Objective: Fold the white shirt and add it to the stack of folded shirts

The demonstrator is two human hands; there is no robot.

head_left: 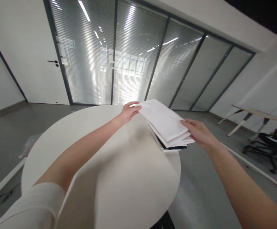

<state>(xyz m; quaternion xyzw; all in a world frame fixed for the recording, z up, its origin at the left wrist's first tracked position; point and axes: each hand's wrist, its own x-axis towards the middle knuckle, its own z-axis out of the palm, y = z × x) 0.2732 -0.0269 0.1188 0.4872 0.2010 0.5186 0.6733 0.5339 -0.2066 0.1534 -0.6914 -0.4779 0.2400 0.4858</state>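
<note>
A stack of white folded sheets or envelopes (163, 122), with a dark layer near its bottom, sits at the far right edge of the round white table (100, 165) and overhangs it. My left hand (128, 111) pinches the far left corner of the top sheet. My right hand (199, 133) grips the stack's near right end, fingers curled round its edge. Both forearms reach across the table.
A glass wall with blinds (128, 57) and a white door (33, 57) stand beyond the table. At the right are a slanted desk (255, 116) and a black office chair (274, 143). A crumpled plastic bag (30, 144) lies on the grey floor at left.
</note>
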